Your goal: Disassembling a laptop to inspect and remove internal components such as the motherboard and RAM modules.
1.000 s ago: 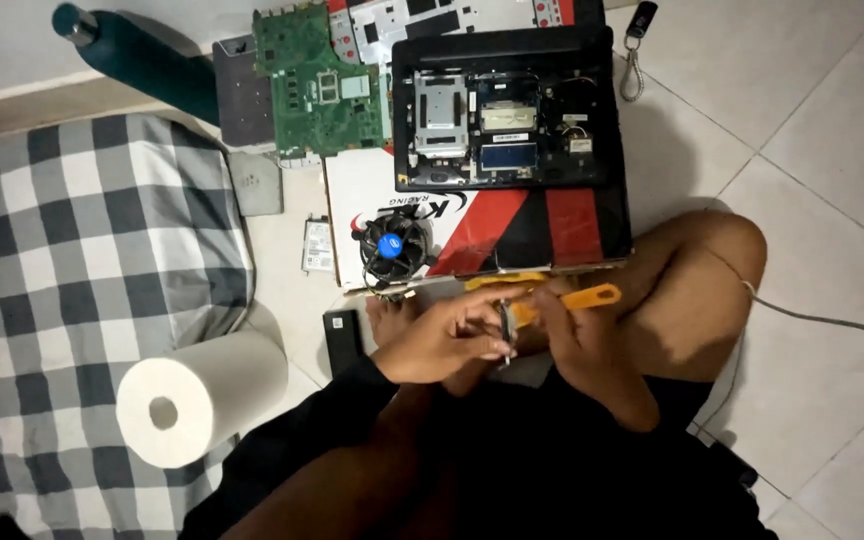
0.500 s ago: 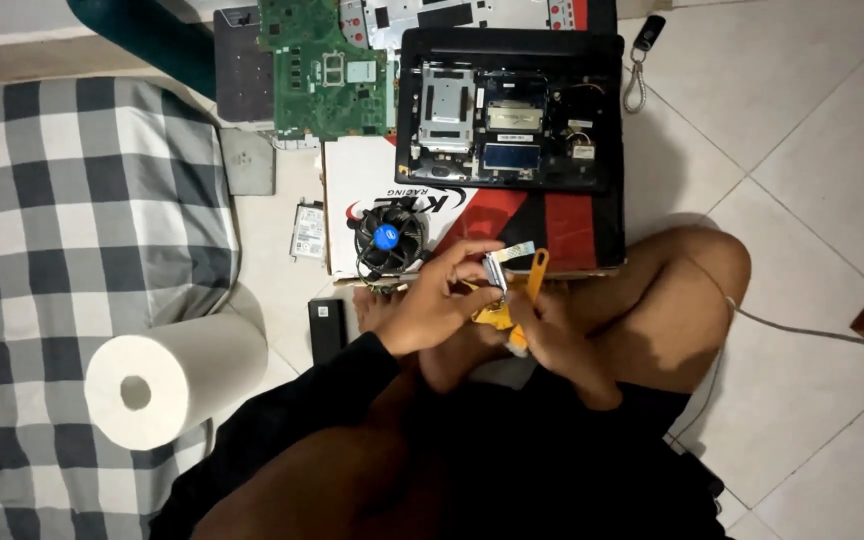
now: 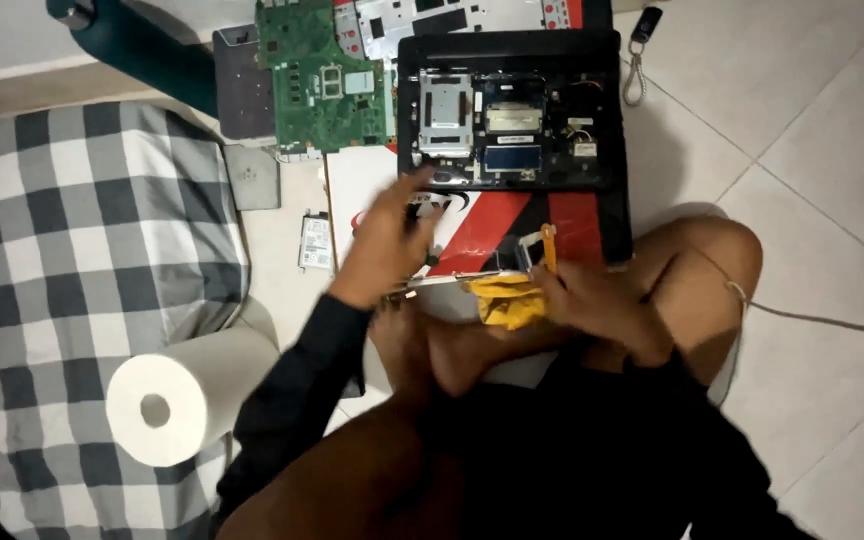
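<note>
On the tiled floor, between my knees: work area, viewed from above.
Left hand (image 3: 387, 245): my fingers spread loosely, reaching forward over the red-and-white sheet (image 3: 497, 225) towards the lower edge of the opened black laptop base (image 3: 512, 110); motion blur hides whether anything is under the palm, so I cannot tell if it holds anything.
Right hand (image 3: 602, 300): my fingers pinched on the slim orange plastic pry tool (image 3: 549, 245), which stands nearly upright.
Crumpled yellow cloth (image 3: 507, 300): lies just beside my right hand, touching its fingers.
Small grey metal part (image 3: 530, 250): sits against the pry tool, above the cloth.
Green circuit board (image 3: 322, 80): lies left of the laptop base, apart from both hands.
White paper towel roll (image 3: 177, 400): rests on the grey-and-white checked blanket (image 3: 72, 230), at my left.
</note>
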